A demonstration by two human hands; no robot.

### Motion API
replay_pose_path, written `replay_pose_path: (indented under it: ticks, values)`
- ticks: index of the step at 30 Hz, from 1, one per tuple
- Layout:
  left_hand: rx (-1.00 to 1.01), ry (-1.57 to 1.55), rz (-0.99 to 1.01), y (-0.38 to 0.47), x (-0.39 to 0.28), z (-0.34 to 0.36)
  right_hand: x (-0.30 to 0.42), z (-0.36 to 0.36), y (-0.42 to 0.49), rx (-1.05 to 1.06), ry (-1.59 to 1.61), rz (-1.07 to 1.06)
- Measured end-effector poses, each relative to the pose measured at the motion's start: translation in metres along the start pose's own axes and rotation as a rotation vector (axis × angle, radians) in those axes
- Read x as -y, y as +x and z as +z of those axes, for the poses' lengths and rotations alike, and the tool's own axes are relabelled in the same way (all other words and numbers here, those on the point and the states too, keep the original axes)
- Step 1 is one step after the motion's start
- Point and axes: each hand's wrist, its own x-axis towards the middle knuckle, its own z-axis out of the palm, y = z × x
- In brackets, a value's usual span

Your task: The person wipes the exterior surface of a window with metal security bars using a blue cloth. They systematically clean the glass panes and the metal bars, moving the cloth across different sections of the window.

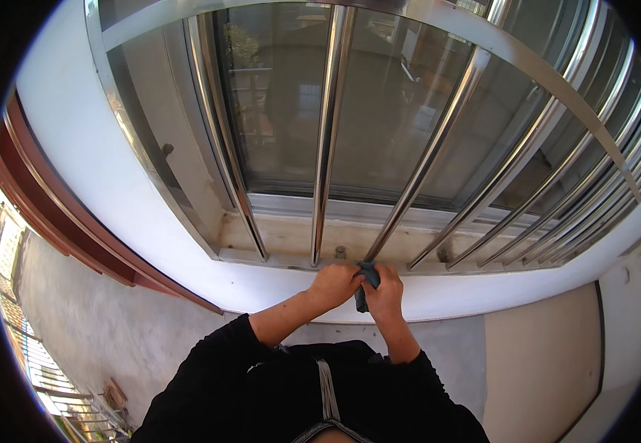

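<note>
A dark blue-grey cloth [362, 296] is bunched between my two hands at the foot of one metal window bar [419, 177]. My left hand [336, 285] grips it from the left, and my right hand [385, 290] grips it from the right, its lower end hanging beneath my fingers. Both hands are at the bottom rail [292, 264] of the window grille, where the cloth touches the bar's base. Another shiny upright bar [327, 144] stands just left of them. My fingers partly hide the cloth and the rail.
Behind the bars are a glass window [281, 122] and a dusty sill [298, 232]. More bars run off to the right under a curved upper rail [564, 91]. A reddish-brown door frame [93, 221] stands left of the white wall [87, 133]. A beige panel [542, 354] is at lower right.
</note>
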Motion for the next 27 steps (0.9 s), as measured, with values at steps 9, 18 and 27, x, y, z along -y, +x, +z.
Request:
replay_pose_path:
  ticks: [9, 18, 27]
  values:
    - [-0.099, -0.527, -0.112, -0.002, -0.031, -0.022, 0.036, -0.013, 0.006, -0.292, 0.110, -0.174]
    - [-0.075, -0.304, 0.110, 0.009, -0.046, -0.046, 0.051, -0.026, 0.027, -0.295, 0.046, -0.404]
    - [-0.518, -0.213, 0.336, -0.018, -0.062, -0.094, 0.099, -0.032, 0.035, -0.245, 0.365, -0.337]
